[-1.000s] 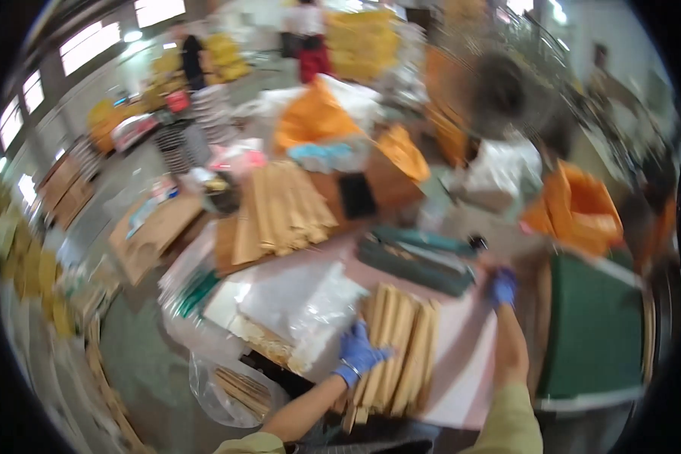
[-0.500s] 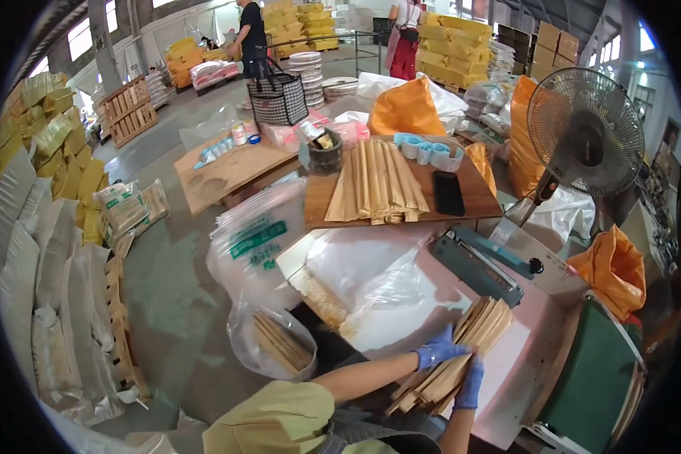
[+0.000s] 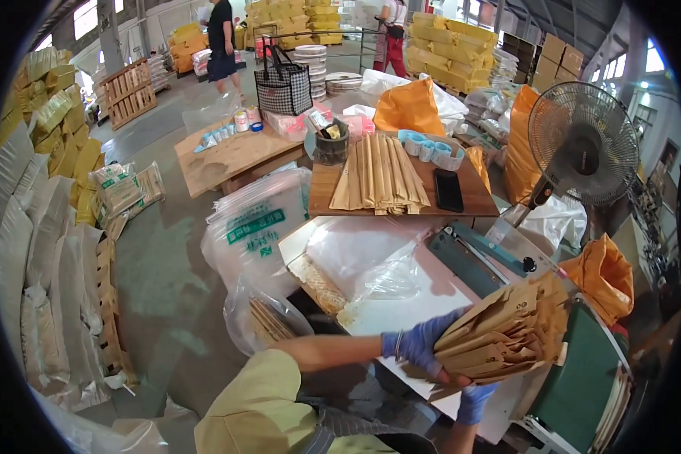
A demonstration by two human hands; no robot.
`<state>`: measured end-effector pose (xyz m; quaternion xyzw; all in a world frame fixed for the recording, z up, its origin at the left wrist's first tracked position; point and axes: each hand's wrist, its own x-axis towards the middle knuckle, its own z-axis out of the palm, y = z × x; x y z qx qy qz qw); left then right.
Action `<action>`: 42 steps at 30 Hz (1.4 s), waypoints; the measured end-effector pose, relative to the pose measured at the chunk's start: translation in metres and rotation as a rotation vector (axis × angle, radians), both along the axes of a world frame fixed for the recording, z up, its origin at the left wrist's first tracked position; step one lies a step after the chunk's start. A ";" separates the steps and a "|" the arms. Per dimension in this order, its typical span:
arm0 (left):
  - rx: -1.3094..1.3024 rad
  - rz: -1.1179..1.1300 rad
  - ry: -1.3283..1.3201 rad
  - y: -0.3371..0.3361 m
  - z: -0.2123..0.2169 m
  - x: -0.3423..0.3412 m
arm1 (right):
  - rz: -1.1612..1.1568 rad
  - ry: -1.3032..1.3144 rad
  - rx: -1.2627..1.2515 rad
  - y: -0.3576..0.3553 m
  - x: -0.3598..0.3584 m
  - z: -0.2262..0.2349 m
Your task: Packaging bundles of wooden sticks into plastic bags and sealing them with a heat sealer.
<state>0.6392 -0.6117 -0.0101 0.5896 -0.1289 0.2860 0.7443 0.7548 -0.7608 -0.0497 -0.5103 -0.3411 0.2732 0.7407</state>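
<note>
Both my hands wear blue gloves and grip a thick bundle of brown paper sleeves [image 3: 507, 329], fanned out and tilted over the right of the white work surface. My left hand [image 3: 424, 344] is closed on the bundle's left side, its bare fingertips showing. From below, my right hand [image 3: 475, 403] holds the lower end, its fingers mostly hidden by the paper. Beyond them, a row of similar brown paper sleeves [image 3: 378, 178] lies on a small wooden board [image 3: 321, 198]. More brown strips stand in a clear plastic bag [image 3: 242, 321] to my left.
A long grey-blue bag sealer [image 3: 473, 261] sits behind the bundle. A black phone [image 3: 448, 190], light-blue tape rolls [image 3: 440, 153] and a dark pot [image 3: 331, 147] rest on the board. A fan [image 3: 583, 155] stands at right, and printed plastic bags [image 3: 253, 227] lie left. Two people are in the background.
The bundle has been lifted and moved to the right, turning so its printed faces show. Both hands stay on it. The background person in black has moved left.
</note>
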 end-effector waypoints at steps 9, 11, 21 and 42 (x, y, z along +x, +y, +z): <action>0.872 0.141 0.191 0.061 -0.054 0.049 | 0.022 -0.572 -0.062 0.054 0.032 0.036; 0.240 -0.134 0.008 0.048 -0.015 0.064 | 0.181 -0.116 0.225 0.058 0.047 0.036; 0.075 -0.019 0.219 0.038 -0.016 0.058 | 0.011 -0.574 0.100 0.072 0.047 0.062; 1.515 0.957 1.316 0.103 -0.103 -0.066 | 0.775 0.462 -0.306 0.105 -0.019 -0.044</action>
